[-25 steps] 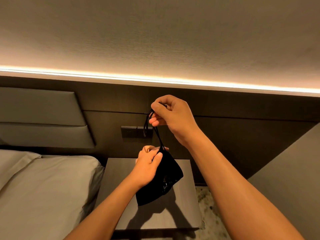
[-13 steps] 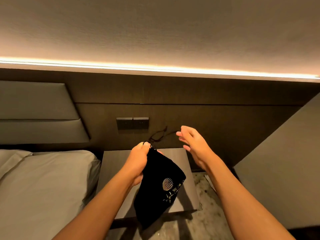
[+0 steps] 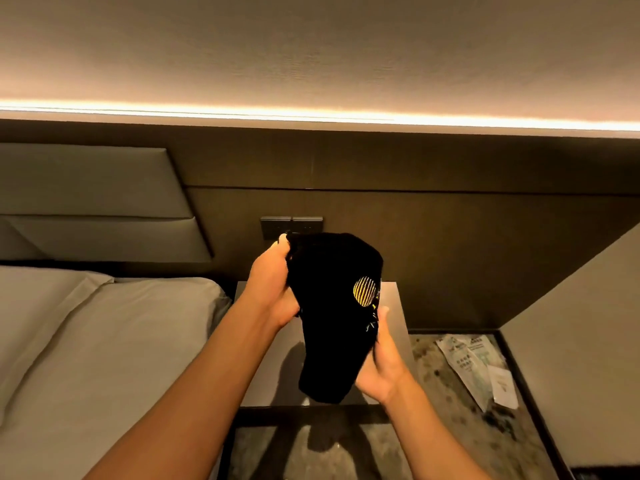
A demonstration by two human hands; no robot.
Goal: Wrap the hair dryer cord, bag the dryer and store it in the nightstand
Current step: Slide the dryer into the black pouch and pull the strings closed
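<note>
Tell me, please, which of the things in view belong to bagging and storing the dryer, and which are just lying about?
Part of the job:
black drawstring bag, held above the nightstand
left hand, gripping its top
right hand, supporting its lower end
nightstand

Just lying about:
paper packets on the floor
bed
wall switches

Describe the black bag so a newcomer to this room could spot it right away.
Find the grey nightstand between the bed and the dark wall panel. Above it, the left hand and right hand hold a black cloth bag. A round gold striped emblem on its side sets it apart.
</note>
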